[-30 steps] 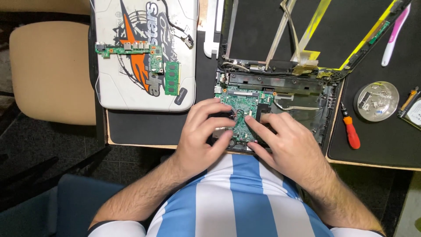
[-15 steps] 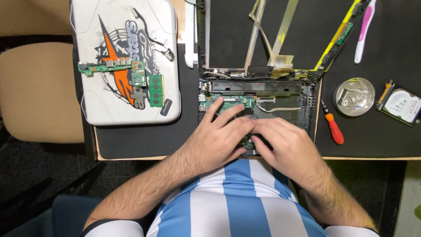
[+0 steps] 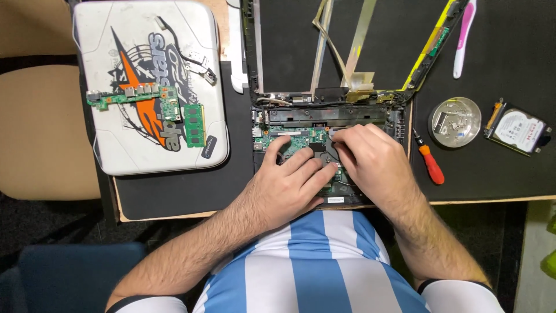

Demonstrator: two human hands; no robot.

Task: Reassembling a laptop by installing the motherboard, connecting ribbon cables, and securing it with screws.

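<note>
We rest our two hands, left hand (image 3: 289, 185) and right hand (image 3: 373, 159), flat on the green board (image 3: 295, 141) inside one open laptop (image 3: 330, 116) on the bench (image 3: 185, 191). Neither grip holds anything. One screwdriver (image 3: 430, 163), one dish (image 3: 454, 121) and one drive (image 3: 519, 131) lie nearby.

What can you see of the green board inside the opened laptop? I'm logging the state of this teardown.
The green circuit board lies flat in the black laptop base, below the hinge bar. It is studded with small chips, silver connectors along its left edge and a dark square chip mid-board. Both hands rest on it: the left hand spreads fingers across its lower left, the right hand presses fingertips onto its upper right. Much of it is hidden beneath them.
</note>
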